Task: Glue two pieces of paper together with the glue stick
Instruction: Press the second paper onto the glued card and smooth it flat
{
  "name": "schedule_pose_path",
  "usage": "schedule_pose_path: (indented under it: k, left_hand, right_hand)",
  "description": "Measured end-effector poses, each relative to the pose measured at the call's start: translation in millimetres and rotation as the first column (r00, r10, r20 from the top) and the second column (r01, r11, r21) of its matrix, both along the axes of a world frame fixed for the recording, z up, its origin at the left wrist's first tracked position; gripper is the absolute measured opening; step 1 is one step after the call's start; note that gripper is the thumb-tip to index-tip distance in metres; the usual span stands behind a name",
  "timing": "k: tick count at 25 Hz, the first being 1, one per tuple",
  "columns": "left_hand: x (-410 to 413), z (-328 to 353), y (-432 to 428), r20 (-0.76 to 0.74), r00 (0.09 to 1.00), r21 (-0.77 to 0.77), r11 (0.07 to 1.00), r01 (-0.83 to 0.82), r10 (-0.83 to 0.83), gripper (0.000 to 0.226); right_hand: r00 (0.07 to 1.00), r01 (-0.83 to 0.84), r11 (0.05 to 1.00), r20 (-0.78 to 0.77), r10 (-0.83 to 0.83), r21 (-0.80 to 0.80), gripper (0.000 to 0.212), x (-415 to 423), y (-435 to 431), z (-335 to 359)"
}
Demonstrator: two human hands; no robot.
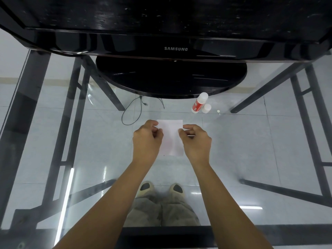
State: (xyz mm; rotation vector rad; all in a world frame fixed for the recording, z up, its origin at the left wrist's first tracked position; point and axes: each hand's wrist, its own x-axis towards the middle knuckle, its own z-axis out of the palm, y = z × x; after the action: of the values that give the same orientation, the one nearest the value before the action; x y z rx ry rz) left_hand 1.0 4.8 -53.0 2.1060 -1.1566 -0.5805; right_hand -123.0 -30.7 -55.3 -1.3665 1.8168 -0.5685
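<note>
A white sheet of paper (171, 139) is held over the glass table (242, 141) in the middle of the view. My left hand (146, 139) pinches its upper left edge and my right hand (196, 141) pinches its upper right edge. I cannot tell whether this is one sheet or two overlapping. The glue stick (199, 103), white with a red label, lies on the glass at the far right, with its white cap (206, 108) standing beside it.
A black monitor (176, 49) on a round black base (170, 78) stands at the far side of the table. A thin black cable (133, 110) loops left of the paper. Black table legs, tiled floor and my feet show through the glass.
</note>
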Motion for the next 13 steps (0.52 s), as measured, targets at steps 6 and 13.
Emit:
schedule_pose_path:
  k: [6,13]
  left_hand:
    - [-4.0,0.5,-0.6,0.048,0.999,0.027,0.999,0.024,-0.025,0.025]
    - [-5.6,-0.6,1.0,0.052,0.999,0.019,1.0,0.007,-0.008,0.025]
  right_hand:
    - [1.0,-0.004,0.999,-0.02,0.004,-0.039,0.021,1.5,2.1,-1.0]
    - [1.0,0.002,0.999,-0.017,-0.003,-0.041,0.02,1.9,2.7,-4.0]
